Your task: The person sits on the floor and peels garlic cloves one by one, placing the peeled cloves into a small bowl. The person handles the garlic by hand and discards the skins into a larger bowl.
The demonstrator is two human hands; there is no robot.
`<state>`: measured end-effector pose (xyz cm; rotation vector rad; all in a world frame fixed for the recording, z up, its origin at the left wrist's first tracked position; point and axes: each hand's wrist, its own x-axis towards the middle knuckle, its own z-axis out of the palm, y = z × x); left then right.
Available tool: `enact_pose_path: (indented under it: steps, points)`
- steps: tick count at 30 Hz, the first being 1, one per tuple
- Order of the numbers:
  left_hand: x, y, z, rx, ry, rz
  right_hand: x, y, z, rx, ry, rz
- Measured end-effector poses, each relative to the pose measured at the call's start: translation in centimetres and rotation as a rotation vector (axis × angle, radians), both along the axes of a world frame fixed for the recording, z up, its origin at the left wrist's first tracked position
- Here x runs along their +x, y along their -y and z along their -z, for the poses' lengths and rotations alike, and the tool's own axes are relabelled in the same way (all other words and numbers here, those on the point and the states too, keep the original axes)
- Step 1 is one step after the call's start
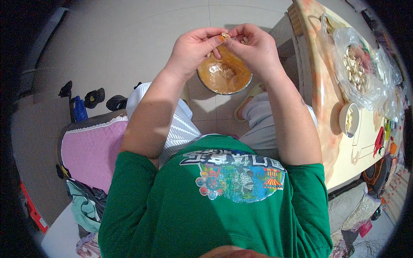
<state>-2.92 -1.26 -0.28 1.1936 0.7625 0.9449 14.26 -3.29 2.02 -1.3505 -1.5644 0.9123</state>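
My left hand (195, 48) and my right hand (256, 46) meet at the fingertips over an orange-lined bin (203, 77). Pinched between them is a small pale piece, apparently a garlic clove (225, 34), with flaky skin on it. More pale pieces (244, 40) show in the curled fingers of my right hand. Papery peelings (228, 73) lie in the bottom of the bin, which stands on the floor between my feet. On the table to my right, a clear plastic bag (345, 87) lies open around many unpeeled cloves (353, 69). Nearer me, a white bowl (342, 121) holds several peeled cloves (349, 118).
The marble-patterned table (335, 158) runs along my right side, its edge close to my right forearm. Red-handled scissors (379, 142) rest on it. To my left is a seat with a pink quilted cover (93, 151). Dark shoes (95, 97) stand on the tiled floor (135, 48).
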Motion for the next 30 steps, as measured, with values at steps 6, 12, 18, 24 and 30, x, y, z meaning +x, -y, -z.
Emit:
enact_pose_path:
  steps: [6,12,18,24,30]
  points:
    - [-0.8,-0.3,0.4,-0.058,0.078,-0.004,-0.3,0.4,-0.3,0.033,0.005,-0.040]
    - [-0.1,0.0,0.2,0.020,0.055,-0.063,-0.5,0.5,0.1,-0.025,0.041,-0.012]
    - [-0.1,0.0,1.0,0.077,0.065,-0.049,-0.2,0.2,0.3,-0.112,-0.057,-0.070]
    - [-0.6,0.0,-0.1,-0.096,0.213,0.031,0.2,-0.1,0.3,-0.190,-0.233,-0.095]
    - [-0.5,0.3,-0.8,-0.221,0.310,0.054,-0.1,0.0,0.6,-0.017,-0.252,-0.129]
